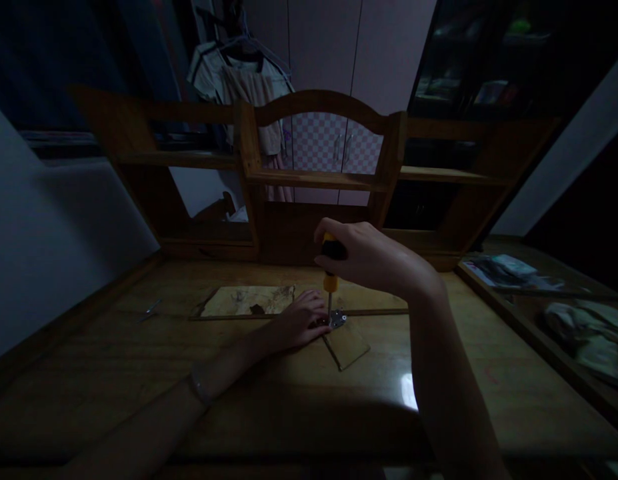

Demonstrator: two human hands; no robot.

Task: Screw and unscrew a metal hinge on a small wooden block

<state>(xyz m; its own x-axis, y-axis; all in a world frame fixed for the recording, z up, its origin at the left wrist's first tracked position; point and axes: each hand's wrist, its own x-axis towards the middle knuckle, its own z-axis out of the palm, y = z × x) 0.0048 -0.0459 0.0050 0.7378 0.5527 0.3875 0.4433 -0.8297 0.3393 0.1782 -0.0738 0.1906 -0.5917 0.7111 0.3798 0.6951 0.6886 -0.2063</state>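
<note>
My right hand (356,250) is wrapped round the yellow and black handle of a screwdriver (331,283), which stands upright. The screwdriver's shaft runs down to a small metal hinge (340,319); where the tip sits is hard to see. My left hand (305,319) lies low beside the hinge, its fingers bent and its fingertips pressed to the hinge's left side. Just in front of the hinge lies a small square wooden board (349,347). Behind my hands, a long thin panel with a torn, stained face (249,301) lies along the desk, partly covered by my left hand.
The wooden desk (139,373) has a shelf unit (319,179) along its back edge. A small thin metal object (151,308) lies at the left. Papers and plastic (509,268) and a cloth (591,337) lie on a lower surface at the right. The room is dim.
</note>
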